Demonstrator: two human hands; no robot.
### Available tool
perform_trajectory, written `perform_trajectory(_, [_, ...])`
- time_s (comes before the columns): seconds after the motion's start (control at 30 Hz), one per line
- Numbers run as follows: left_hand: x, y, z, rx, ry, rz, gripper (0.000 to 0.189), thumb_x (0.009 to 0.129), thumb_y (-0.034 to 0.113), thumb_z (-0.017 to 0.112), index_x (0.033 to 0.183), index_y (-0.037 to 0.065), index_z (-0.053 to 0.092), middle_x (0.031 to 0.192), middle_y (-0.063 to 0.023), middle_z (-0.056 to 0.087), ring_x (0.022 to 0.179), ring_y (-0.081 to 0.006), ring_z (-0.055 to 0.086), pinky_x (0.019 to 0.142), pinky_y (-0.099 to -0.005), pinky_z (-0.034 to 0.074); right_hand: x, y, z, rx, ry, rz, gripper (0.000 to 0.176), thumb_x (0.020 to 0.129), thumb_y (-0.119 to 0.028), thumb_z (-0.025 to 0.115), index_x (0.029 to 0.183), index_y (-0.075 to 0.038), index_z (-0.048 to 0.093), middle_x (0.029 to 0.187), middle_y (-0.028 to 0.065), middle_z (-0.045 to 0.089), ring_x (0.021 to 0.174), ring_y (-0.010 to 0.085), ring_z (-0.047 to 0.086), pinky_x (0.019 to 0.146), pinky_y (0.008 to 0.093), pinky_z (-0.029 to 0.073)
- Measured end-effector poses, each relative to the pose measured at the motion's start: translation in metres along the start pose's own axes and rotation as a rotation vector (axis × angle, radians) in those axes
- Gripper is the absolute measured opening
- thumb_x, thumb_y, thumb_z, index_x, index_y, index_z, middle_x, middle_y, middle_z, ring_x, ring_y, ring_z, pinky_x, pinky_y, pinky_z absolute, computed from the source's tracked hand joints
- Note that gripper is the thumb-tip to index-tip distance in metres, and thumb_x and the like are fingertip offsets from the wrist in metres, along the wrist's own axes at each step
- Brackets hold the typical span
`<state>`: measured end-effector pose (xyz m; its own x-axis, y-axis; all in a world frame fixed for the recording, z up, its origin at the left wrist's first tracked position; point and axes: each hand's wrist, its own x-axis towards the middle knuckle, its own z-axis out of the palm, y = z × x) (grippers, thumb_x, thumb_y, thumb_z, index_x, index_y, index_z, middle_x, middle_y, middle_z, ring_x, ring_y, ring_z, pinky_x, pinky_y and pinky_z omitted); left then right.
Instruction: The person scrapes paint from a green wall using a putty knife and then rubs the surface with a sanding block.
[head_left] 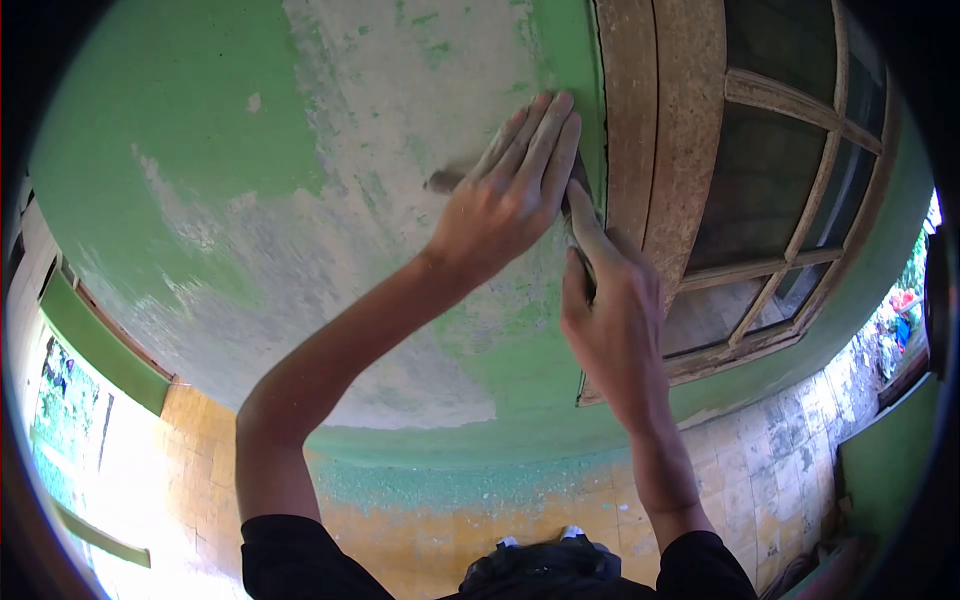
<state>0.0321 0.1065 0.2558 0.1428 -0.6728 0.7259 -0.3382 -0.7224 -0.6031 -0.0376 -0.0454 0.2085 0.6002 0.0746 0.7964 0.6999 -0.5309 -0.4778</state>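
My left hand (508, 200) lies flat against the wall (420, 120), fingers stretched out side by side and dusty with pale powder. Its thumb points off to the left. Just below and to the right, my right hand (618, 305) is closed around a thin dark scraper (568, 208), its index finger laid along the tool. Most of the scraper is hidden by both hands, so its full shape does not show. Green paint on the wall is broken by large pale grey, scraped-looking patches around my hands.
A worn wooden window frame (630, 120) with glass panes (780, 150) borders the wall on the right. Below lies a yellowish tiled floor (420, 520) with pale specks along the wall's foot. Bright openings show at far left and far right.
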Motion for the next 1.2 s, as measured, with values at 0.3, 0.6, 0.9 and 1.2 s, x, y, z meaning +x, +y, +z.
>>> perform_trajectory(0.3, [0.002, 0.0, -0.001, -0.018, -0.043, -0.032, 0.061, 0.086, 0.001, 0.059, 0.144, -0.008, 0.042, 0.15, -0.0227, 0.045, 0.135, -0.0383, 0.049, 0.114, -0.0451, 0.043, 0.004, 0.018, 0.017, 0.005, 0.065, -0.034, 0.051, 0.09, 0.002, 0.057, 0.14, -0.002, 0.055, 0.076, 0.0198, 0.06, 0.062, 0.0273, 0.06, 0.059, 0.0415, 0.048])
perform_trajectory(0.6, [-0.29, 0.218, -0.029, -1.245, -0.696, -1.488, 0.055, 0.106, 0.036, 0.048, 0.144, -0.003, 0.042, 0.103, -0.0188, 0.074, 0.077, -0.0296, 0.075, 0.073, -0.0395, 0.061, -0.304, 0.125, 0.034, 0.552, -0.409, 0.936, 0.066, 0.087, -0.012, 0.073, 0.148, -0.007, 0.048, 0.069, -0.0017, 0.051, 0.061, 0.0063, 0.047, 0.05, 0.0281, 0.04])
perform_trajectory(0.9, [-0.321, 0.356, -0.065, -1.884, -0.284, -2.344, 0.06, 0.107, 0.052, 0.038, 0.139, 0.003, 0.049, 0.125, -0.0126, 0.066, 0.105, -0.0181, 0.065, 0.084, -0.032, 0.055, -0.378, 0.074, 0.063, 0.794, -0.552, 1.076, 0.052, 0.086, -0.013, 0.078, 0.128, 0.001, 0.051, 0.097, 0.0075, 0.068, 0.083, 0.0115, 0.064, 0.072, 0.0289, 0.053])
perform_trajectory(1.2, [-0.323, 0.329, -0.1, -2.048, -0.094, -2.275, 0.046, 0.109, 0.042, 0.04, 0.131, 0.005, 0.053, 0.116, -0.0099, 0.066, 0.108, -0.0225, 0.065, 0.084, -0.0342, 0.057, -0.365, 0.04, 0.068, 0.741, -0.59, 1.013, 0.053, 0.087, -0.013, 0.079, 0.129, 0.0, 0.049, 0.093, 0.0056, 0.068, 0.078, 0.0099, 0.063, 0.068, 0.0269, 0.051])
